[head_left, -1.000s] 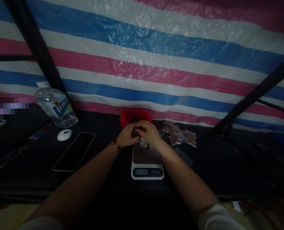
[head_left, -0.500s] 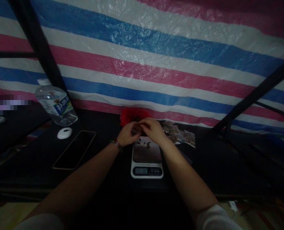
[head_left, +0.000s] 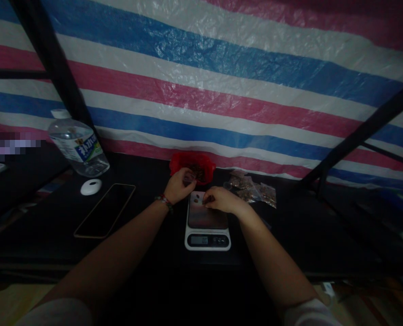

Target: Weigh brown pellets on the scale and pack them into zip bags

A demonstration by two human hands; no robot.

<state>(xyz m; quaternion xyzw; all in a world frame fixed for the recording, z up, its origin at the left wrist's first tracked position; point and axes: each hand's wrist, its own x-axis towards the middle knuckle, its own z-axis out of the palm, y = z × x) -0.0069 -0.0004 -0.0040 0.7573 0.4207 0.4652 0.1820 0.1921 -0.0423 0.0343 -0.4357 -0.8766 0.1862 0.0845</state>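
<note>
A white kitchen scale [head_left: 208, 219] with a lit display lies in front of me, a few small brown seed-like pieces [head_left: 196, 198] on its plate. Over the plate, my right hand [head_left: 221, 199] has its fingertips pinched together at these pieces; what lies between them is too small to make out. My left hand [head_left: 178, 186] is closed on a small clear plastic bag [head_left: 189, 178], just left of the scale's far edge. Behind both hands stands a red bag [head_left: 206, 168], its mouth open and dark brown pieces inside.
Several filled clear packets [head_left: 252, 189] lie to the right of the scale. On the left are a phone [head_left: 105, 210], a white rounded case [head_left: 91, 186] and a plastic bottle [head_left: 80, 147]. Striped sheeting [head_left: 201, 90] hangs behind the black tabletop [head_left: 310, 231], between dark metal bars.
My hands have parted. The right one came down from the left hand onto the scale's plate, while the left stayed near the red bag with the clear bag.
</note>
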